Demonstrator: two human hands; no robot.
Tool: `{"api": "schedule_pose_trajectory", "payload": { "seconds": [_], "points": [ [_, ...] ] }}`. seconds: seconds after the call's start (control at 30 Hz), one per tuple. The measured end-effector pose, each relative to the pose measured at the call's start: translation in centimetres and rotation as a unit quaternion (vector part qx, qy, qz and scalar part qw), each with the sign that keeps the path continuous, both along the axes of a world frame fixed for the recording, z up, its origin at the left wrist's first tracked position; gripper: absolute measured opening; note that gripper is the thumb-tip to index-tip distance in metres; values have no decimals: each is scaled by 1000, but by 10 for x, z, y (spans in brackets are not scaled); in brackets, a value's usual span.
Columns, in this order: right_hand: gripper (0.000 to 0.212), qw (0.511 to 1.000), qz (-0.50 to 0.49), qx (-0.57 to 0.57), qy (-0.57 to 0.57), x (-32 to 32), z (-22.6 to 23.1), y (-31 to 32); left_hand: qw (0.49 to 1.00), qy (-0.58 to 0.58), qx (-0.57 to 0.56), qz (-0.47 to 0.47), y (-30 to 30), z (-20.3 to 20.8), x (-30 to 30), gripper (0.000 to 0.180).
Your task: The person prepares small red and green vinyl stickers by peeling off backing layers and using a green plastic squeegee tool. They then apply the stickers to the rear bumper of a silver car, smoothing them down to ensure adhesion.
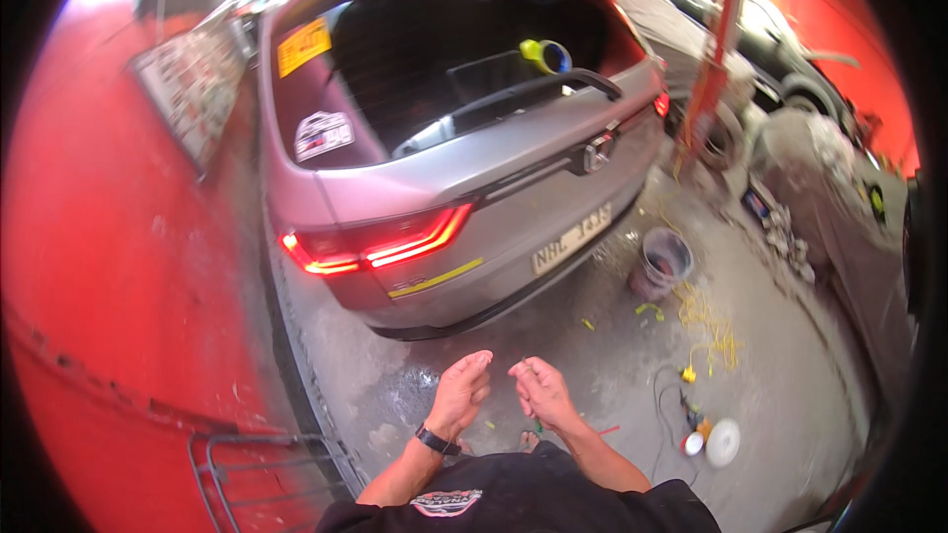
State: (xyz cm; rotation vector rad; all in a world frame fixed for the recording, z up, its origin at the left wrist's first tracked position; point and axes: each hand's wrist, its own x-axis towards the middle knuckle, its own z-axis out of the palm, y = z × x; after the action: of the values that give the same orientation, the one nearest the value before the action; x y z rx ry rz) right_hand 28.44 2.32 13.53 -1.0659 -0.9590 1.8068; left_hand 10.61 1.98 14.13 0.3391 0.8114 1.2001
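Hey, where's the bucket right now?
In the head view, the bucket is on the floor right of centre, to the right of the license plate and just up-left of the tangled yellow cord.

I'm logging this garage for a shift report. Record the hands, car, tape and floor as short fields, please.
Left hand: raised, fingers curled; any held item unclear
Right hand: raised, apart from the left; any held item unclear
Car: grey, rear toward the person
Yellow strip: below the lit left tail light
Tape roll: at the rear window
Floor: bucket, white disc
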Motion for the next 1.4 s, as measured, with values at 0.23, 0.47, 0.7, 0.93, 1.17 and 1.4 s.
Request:
{"api": "schedule_pose_trajectory", "payload": {
  "seconds": [0.23, 0.47, 0.7, 0.93, 1.17, 1.4],
  "points": [
    [25, 975, 206, 70, -46, -37, 22, -10, 982, 29, 14, 185, -74, -6, 0, 14],
    [26, 981, 188, 20, 29, -46, 27, -39, 981, 38, 55, 182, -95, -5, -2, 14],
    [26, 989, 126, -3, 73, -63, 31, -71, 990, 55, 86, 92, -114, -2, -28, 16],
    [24, 992, 107, -11, 70, -101, 60, -111, 974, 149, 143, 91, -140, 16, -71, 22],
    [20, 994, 97, 43, 33, -135, 99, -156, 978, -103, 179, 39, -167, 30, -109, 19],
    [16, 986, 86, 136, -39, -131, 99, -157, 970, -162, 172, 56, -167, 47, -103, 15]
  ]
}}
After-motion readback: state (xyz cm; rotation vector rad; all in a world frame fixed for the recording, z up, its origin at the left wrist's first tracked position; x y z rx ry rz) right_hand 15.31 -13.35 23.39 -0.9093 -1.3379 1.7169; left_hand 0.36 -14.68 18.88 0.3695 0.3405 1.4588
